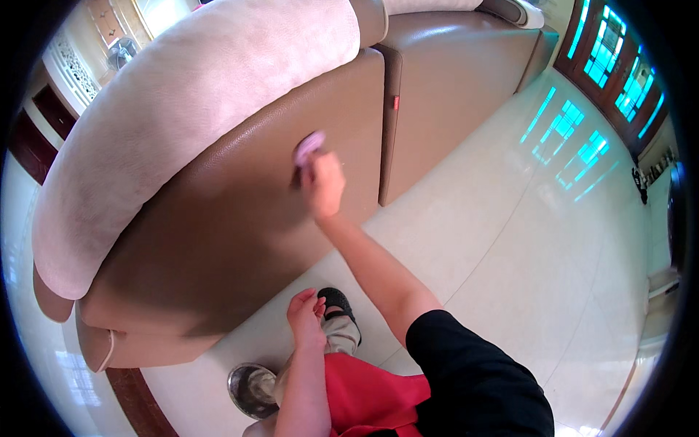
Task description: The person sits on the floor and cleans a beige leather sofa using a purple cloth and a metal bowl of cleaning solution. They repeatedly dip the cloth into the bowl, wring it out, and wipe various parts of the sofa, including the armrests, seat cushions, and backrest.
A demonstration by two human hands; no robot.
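Observation:
My right hand (pixel 326 184) is stretched out and grips a pink and dark item (pixel 310 146), perhaps a brush or pad, blurred by motion. It is at the brown leather back of a sofa (pixel 218 229); whether it touches the leather I cannot tell. Over the sofa's top edge lies a pale pinkish plush cover (pixel 207 76). Nearer my body, my left hand (pixel 306 319) hovers above my leg with its fingers loosely curled, and I see nothing in it. A round metal basin (pixel 253 390) is beside my leg at the bottom, partly hidden.
A second sofa section (pixel 453 76) adjoins on the right, with a narrow gap between them. My shoe (pixel 338 306) stands on the glossy tiled floor (pixel 491 246). Wooden doors with glass panes (pixel 614 65) are at the upper right. A fan (pixel 121 53) stands beyond the sofa.

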